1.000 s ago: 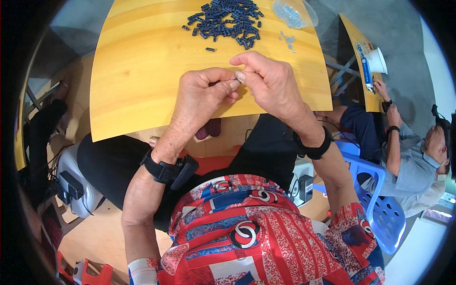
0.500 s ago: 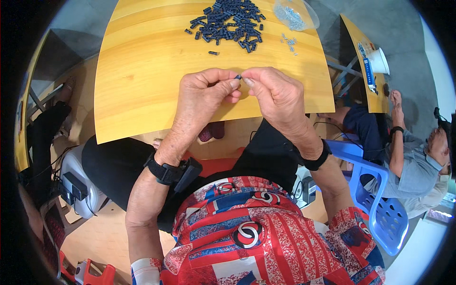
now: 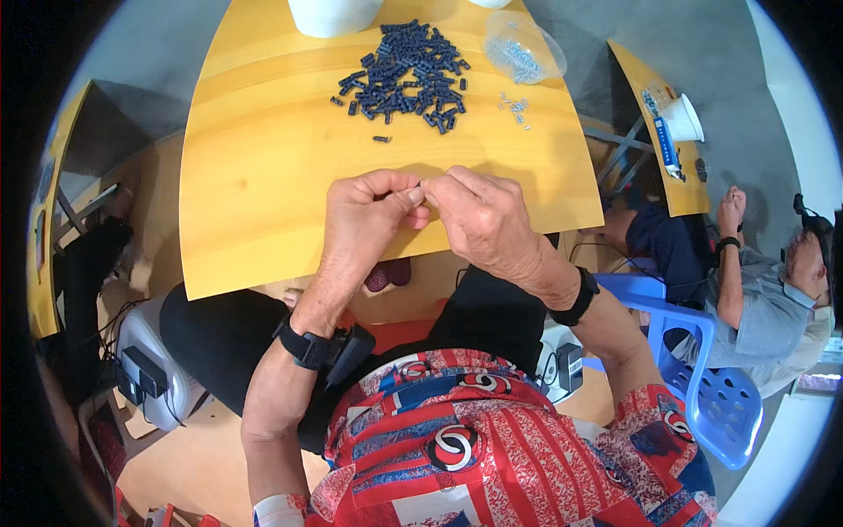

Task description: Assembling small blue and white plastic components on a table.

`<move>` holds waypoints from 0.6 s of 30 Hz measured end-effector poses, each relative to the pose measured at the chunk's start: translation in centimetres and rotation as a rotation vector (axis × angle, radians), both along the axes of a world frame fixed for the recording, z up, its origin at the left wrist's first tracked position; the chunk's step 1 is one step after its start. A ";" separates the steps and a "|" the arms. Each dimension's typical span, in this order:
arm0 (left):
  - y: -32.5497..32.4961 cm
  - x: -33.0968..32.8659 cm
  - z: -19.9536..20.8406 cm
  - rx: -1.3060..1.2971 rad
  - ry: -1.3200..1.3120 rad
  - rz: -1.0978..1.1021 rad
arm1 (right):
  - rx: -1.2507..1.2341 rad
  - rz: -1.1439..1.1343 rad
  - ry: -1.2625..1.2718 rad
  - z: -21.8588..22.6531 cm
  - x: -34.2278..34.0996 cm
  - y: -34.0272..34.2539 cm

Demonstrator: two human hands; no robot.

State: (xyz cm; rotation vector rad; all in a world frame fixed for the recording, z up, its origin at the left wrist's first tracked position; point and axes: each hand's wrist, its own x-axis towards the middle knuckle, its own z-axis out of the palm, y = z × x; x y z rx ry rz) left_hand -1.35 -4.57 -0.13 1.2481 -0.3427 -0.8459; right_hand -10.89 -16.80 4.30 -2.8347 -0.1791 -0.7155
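Over the near part of the yellow wooden table (image 3: 255, 193), my two hands meet at the fingertips. My left hand (image 3: 362, 220) pinches a small black plastic piece, now almost wholly covered by the fingers. Closed against it, my right hand (image 3: 483, 215) has thumb and forefinger together; anything between them is hidden. Beyond the hands lies a heap of small black plastic pieces (image 3: 408, 75), with one stray black piece (image 3: 381, 139) nearer to me. Right of the heap, a clear plastic container (image 3: 553, 54) holds small silvery metal parts, and several loose metal parts (image 3: 516, 107) lie before it.
White containers (image 3: 334, 16) stand at the table's far edge. On the right, another table (image 3: 689, 198) carries a white bucket (image 3: 687, 119) and a blue box (image 3: 667, 149); a person (image 3: 773, 299) sits there. A blue plastic chair (image 3: 716, 413) is close to my right.
The view has shifted, bringing the white containers into sight. My right fingers have closed in over the black piece, which showed between the fingertips before.
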 end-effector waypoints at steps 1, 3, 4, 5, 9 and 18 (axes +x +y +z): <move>0.1 0.0 -0.1 -0.023 0.020 -0.006 | 0.105 -0.002 0.023 0.2 -0.1 0.0; 0.1 0.0 0.1 -0.050 0.034 -0.016 | 0.206 -0.007 0.040 0.2 -0.2 -0.2; 0.2 0.1 0.1 -0.058 0.043 -0.016 | 0.300 0.017 0.010 -0.2 -0.1 -0.5; 0.2 0.1 0.2 -0.066 0.052 -0.016 | 0.394 0.042 -0.019 -0.3 0.1 -0.7; 0.5 0.1 0.3 -0.075 0.044 -0.014 | 0.811 -0.112 0.196 0.8 0.7 -3.1; 0.5 -0.3 -0.1 -0.133 0.033 -0.020 | 0.775 -0.204 0.386 1.1 3.7 -6.4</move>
